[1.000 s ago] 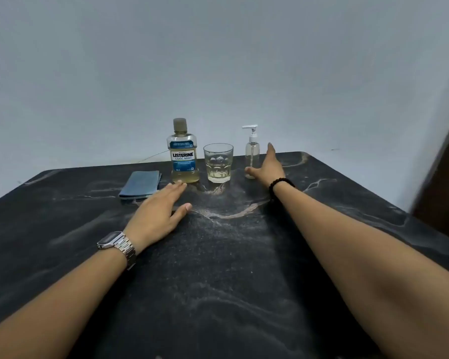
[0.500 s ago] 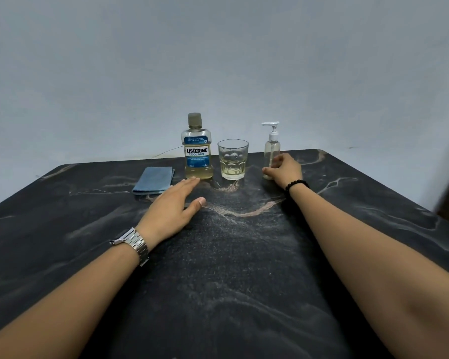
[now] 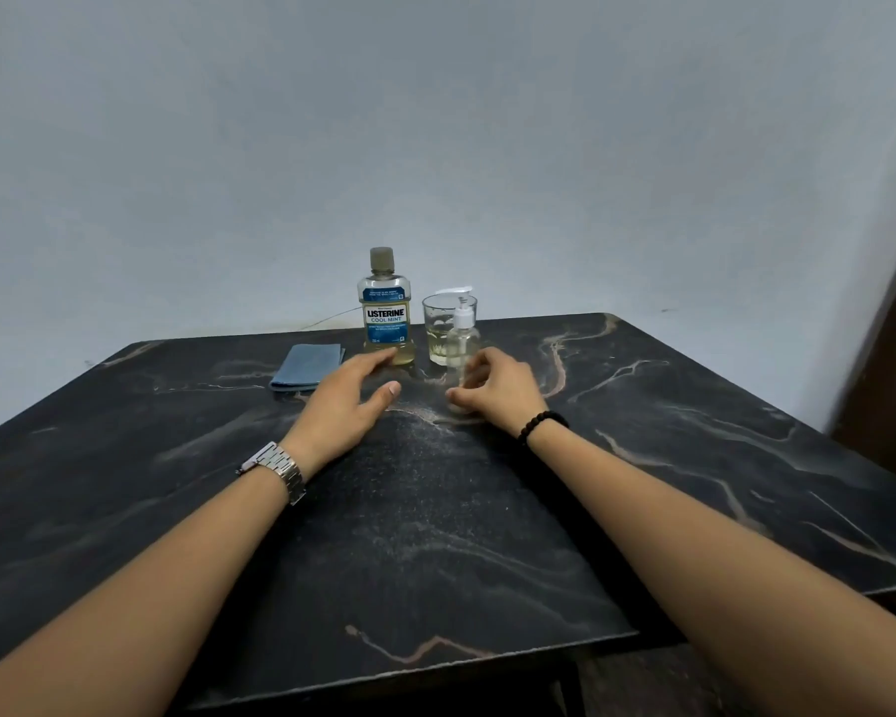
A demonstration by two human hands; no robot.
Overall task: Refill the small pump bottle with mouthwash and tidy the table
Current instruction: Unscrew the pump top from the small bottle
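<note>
A plain pale blue-grey wall rises behind a black marble-patterned table [image 3: 435,535] veined with thin tan streaks. Two bare forearms reach forward over the table from the near edge. The right hand [image 3: 492,385], with a black beaded bracelet [image 3: 541,424] at the wrist, curls its fingers and thumb around the lower body of a small clear pump bottle [image 3: 460,337], holding it upright; the white pump head rises above the fingers. Just beyond the right hand, directly behind the pump bottle, stands a clear drinking glass [image 3: 438,328] with a shallow layer of pale yellow liquid. The left hand [image 3: 350,401], with a silver metal watch [image 3: 276,468] at the wrist, holds nothing; its fingers are loosely extended and the thumb spread, palm turned inward toward the right hand. Just past the left hand's fingertips stands a mouthwash bottle [image 3: 385,313] with a blue label and grey cap, holding only a little yellowish liquid at the bottom. To the outer side of the left hand, slightly farther away, a folded blue cloth [image 3: 306,365] lies flat on the table.
</note>
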